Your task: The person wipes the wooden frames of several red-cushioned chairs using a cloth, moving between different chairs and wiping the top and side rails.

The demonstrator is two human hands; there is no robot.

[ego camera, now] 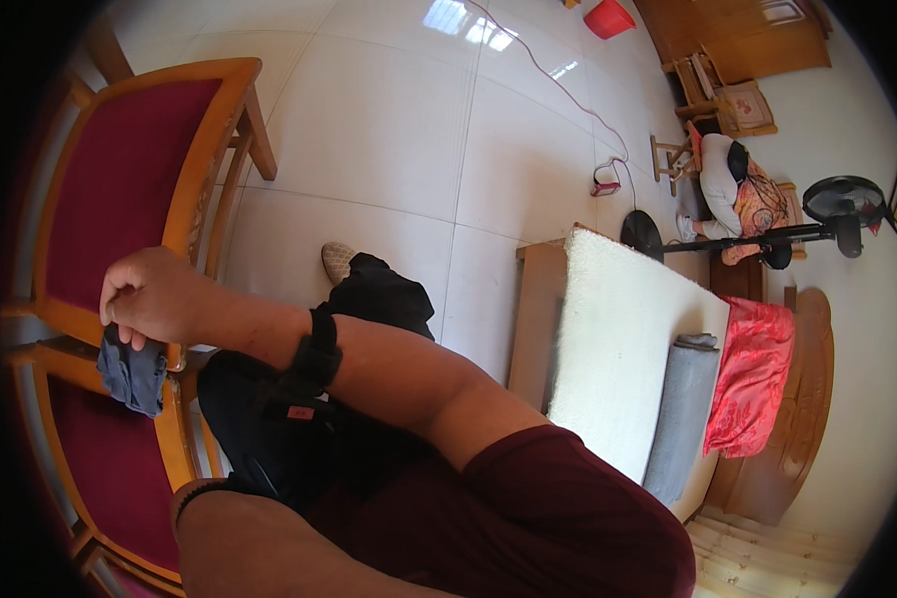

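Note:
My right hand (pixel 143 293), on the arm with a black wrist strap, is curled over the corner where two wooden chairs meet. Its fingers pinch the top of a dark grey cloth (pixel 132 374), which hangs down over the wooden edge. Under and behind the hand is the maroon padded seat of one chair (pixel 131 179); the second maroon chair (pixel 108 463) stands against it. My left forearm, with a thin dark band, reaches in from the bottom, but the left hand itself is not in view.
A bed (pixel 613 336) with a pale cover, a grey roll (pixel 684 418) and a red patterned cloth (pixel 751 374) is to the right. Beyond are a black standing fan (pixel 841 217), a seated person (pixel 740 194), a cord (pixel 568 90) on the tiled floor and a red bucket (pixel 608 20).

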